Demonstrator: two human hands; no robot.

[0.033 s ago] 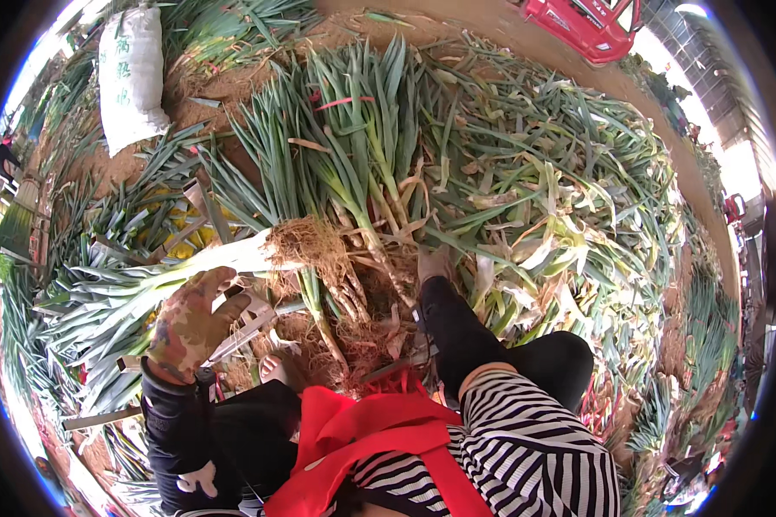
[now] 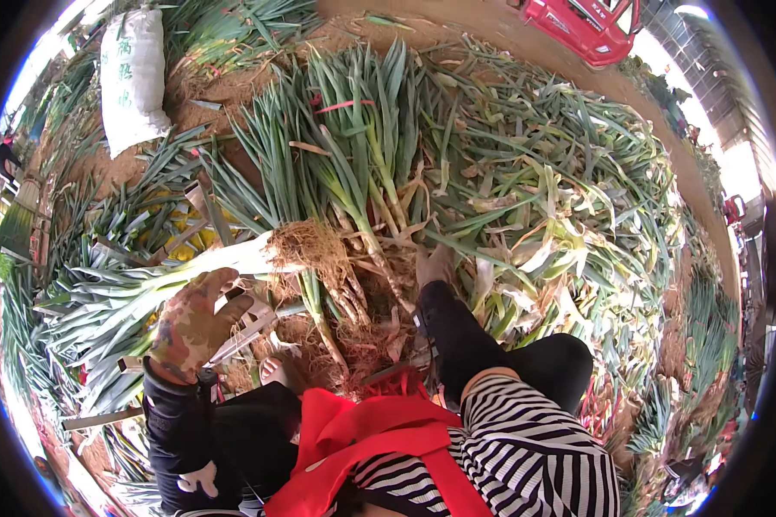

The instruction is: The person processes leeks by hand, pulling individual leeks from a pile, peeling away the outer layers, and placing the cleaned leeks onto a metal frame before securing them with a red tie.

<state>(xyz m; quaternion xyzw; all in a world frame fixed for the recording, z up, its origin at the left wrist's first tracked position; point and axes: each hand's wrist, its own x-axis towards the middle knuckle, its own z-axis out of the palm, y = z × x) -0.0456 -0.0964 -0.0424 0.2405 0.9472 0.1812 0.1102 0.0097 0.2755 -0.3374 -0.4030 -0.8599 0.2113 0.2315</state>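
Observation:
My left hand (image 2: 191,323), in a camouflage-patterned glove, is open with fingers apart and slightly bent. It lies against the near side of a bundle of green onions (image 2: 224,256), whose white stalks and brown roots point right; a metal and wood rack (image 2: 243,326) is under the fingers. My right hand (image 2: 434,264) reaches forward beside the roots of the loose green onions (image 2: 375,246) lying ahead of me. Its fingertips are lost among dry leaves, so any grip is unclear. A red tie (image 2: 345,102) rings the leaves of those onions.
A broad heap of stripped leaves (image 2: 569,207) fills the right side. White sack (image 2: 133,82) stands at the far left, and a red vehicle (image 2: 582,28) at the far right. More green onions (image 2: 241,30) lie behind. My foot (image 2: 278,370) is near the rack.

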